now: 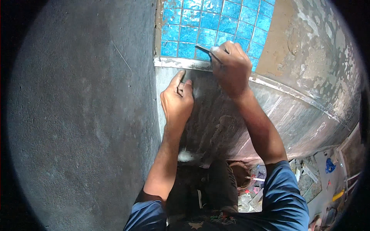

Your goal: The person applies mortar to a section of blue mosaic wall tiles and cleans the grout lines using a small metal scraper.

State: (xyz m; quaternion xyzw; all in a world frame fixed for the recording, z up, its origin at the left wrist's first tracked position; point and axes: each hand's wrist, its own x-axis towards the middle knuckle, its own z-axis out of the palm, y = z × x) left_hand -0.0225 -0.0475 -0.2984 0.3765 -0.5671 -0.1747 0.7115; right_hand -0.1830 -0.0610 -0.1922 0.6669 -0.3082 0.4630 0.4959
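Blue square mosaic tiles [208, 25] with grooves between them cover a patch of wall ahead of me. A whitish straight strip [183, 63] runs along their lower edge. My right hand [233, 65] is closed around a thin, flat, dark tool [202, 48] whose tip points left over the bottom row of tiles; its exact kind cannot be made out. Just below the strip, my left hand [178, 96] has its index finger stretched up to the strip's lower edge. The thumb stands apart and the other fingers are partly curled, with nothing visible in them.
A rough grey wall [81, 115] rises close on the left. Brown mortar [275, 56] borders the tiles on the right. Low on the right are a reddish-brown bucket [239, 175], scattered debris, a blue plastic scrap [330, 165] and a yellow object [338, 195].
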